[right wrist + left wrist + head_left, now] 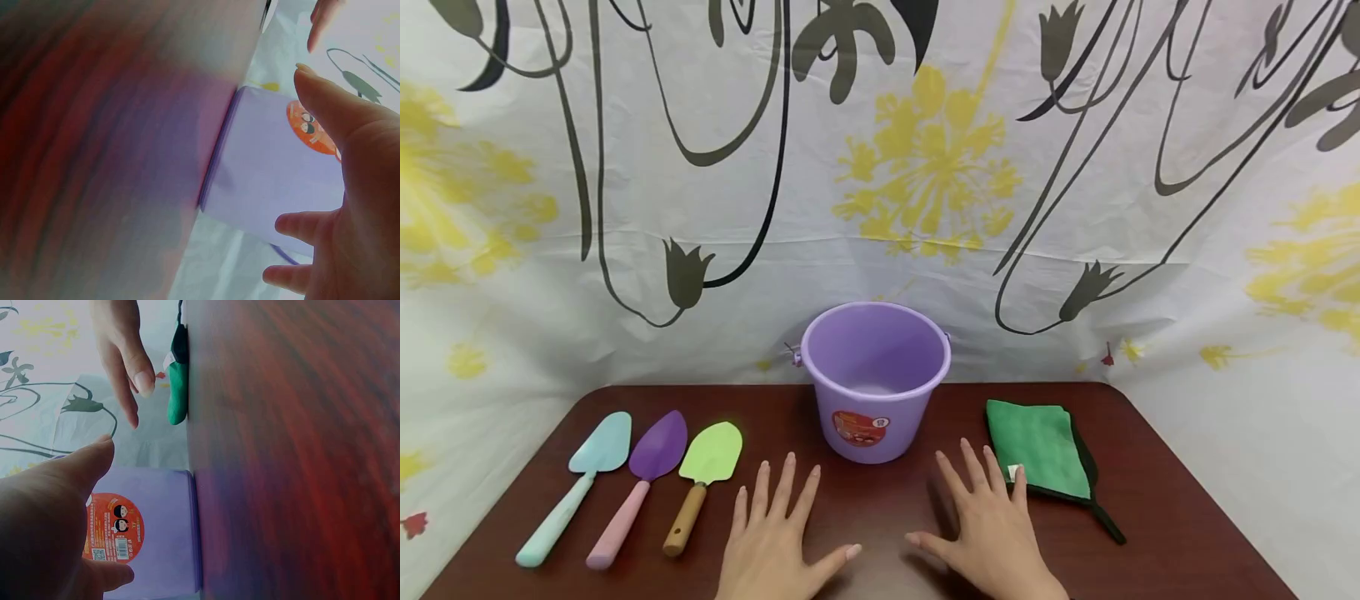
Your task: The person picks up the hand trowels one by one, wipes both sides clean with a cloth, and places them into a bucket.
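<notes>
Flowery white sheet point(662, 192) hanging behind our dark reddish bench point(1150, 500). Our left grip point(771, 542) is spread wide with nothing in it, just right of a lime trowel point(713, 452); a purple trowel point(658, 450) and a pale blue trowel point(602, 446) lie further left. Our right grip point(988, 525) is splayed out holding nothing too, by a green cloth point(1041, 450). Both hover above the bench, and our lilac bucket point(906, 425) stands upright beyond them, roughly in the middle, red sticker point(861, 428) facing us.
</notes>
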Action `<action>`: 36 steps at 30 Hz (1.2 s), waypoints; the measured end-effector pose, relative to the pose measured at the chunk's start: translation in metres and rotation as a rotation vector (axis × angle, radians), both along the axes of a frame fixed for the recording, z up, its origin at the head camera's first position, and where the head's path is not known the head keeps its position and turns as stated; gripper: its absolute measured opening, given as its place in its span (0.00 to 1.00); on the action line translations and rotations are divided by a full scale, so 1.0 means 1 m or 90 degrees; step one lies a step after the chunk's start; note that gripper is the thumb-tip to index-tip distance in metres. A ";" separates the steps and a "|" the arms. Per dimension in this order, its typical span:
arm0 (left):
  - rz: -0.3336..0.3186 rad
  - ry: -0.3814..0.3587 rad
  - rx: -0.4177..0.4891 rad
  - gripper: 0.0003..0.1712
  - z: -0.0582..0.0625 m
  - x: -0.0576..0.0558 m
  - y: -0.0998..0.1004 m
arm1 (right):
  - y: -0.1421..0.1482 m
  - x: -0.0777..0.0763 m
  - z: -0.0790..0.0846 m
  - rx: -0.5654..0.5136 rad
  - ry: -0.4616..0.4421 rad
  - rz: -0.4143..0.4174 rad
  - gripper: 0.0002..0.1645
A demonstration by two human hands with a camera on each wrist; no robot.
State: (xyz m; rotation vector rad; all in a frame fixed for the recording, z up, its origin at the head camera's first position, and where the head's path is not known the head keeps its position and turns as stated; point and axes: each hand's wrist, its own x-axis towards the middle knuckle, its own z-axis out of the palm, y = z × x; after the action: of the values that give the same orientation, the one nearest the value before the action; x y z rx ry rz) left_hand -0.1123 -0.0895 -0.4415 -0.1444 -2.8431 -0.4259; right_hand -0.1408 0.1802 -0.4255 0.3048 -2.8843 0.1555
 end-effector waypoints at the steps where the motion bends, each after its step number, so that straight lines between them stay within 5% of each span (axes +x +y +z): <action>1: 0.004 -0.002 0.001 0.60 0.000 0.000 -0.001 | 0.000 -0.001 0.000 -0.001 0.000 0.001 0.65; 10: 0.013 -0.051 0.015 0.61 0.004 -0.001 -0.004 | 0.006 -0.002 -0.001 -0.001 0.006 -0.019 0.64; 36: 0.041 -0.041 -0.002 0.59 0.008 -0.004 -0.014 | 0.016 -0.011 0.005 -0.012 0.012 -0.034 0.64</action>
State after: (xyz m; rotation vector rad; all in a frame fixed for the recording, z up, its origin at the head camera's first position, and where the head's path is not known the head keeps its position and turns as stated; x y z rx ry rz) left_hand -0.1166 -0.1039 -0.4339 -0.0401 -2.9028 -0.4201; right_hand -0.1514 0.1966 -0.4205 0.2252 -2.8675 0.1706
